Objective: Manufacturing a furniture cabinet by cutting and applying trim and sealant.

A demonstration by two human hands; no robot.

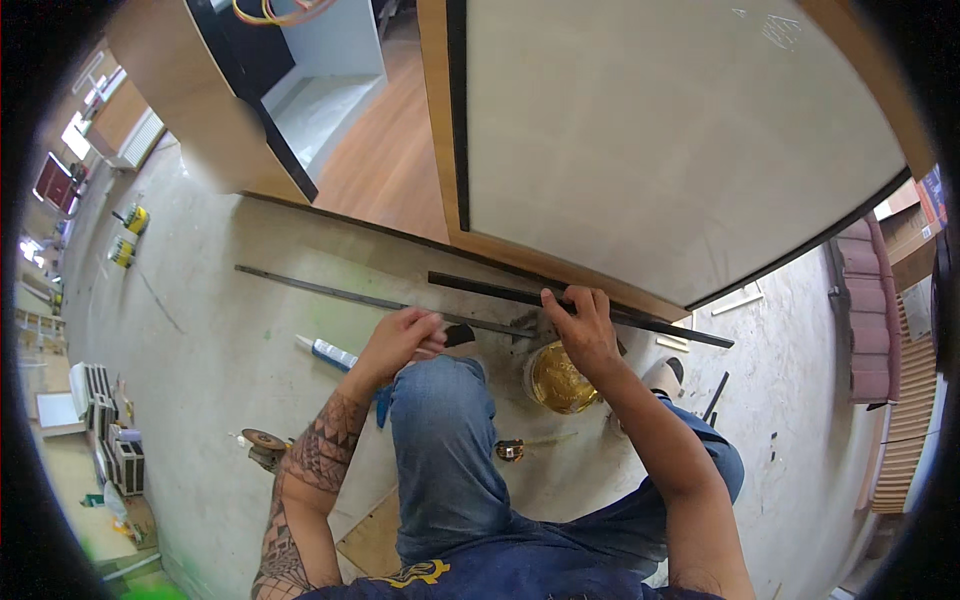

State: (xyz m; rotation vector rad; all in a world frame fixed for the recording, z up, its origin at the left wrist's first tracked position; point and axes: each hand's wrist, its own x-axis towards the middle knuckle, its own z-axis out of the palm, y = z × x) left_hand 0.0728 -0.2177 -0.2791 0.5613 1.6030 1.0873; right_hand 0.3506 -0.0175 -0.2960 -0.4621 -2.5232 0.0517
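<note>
A long black strip (480,287) runs along the foot of the large framed panel (660,130). Thumb and fingers of my right hand (588,330) are closed on its middle. My left hand (402,345) is curled above my knee; whatever its fingers may hold is hidden. Beyond it a thin dark grey strip (330,290) lies on the floor, roughly in line with the black one. Under my right wrist stands a gold tin (560,380). A sealant tube in a blue gun (333,353) lies beside my left forearm.
An angle grinder (264,444) lies on the floor at left, and a tape measure (510,450) near my legs. Short black offcuts (715,397) lie at right. Ahead stands a wood-toned cabinet (215,110). Yellow-labelled tins (125,245) stand far left; a mauve cushioned seat (868,310) is far right.
</note>
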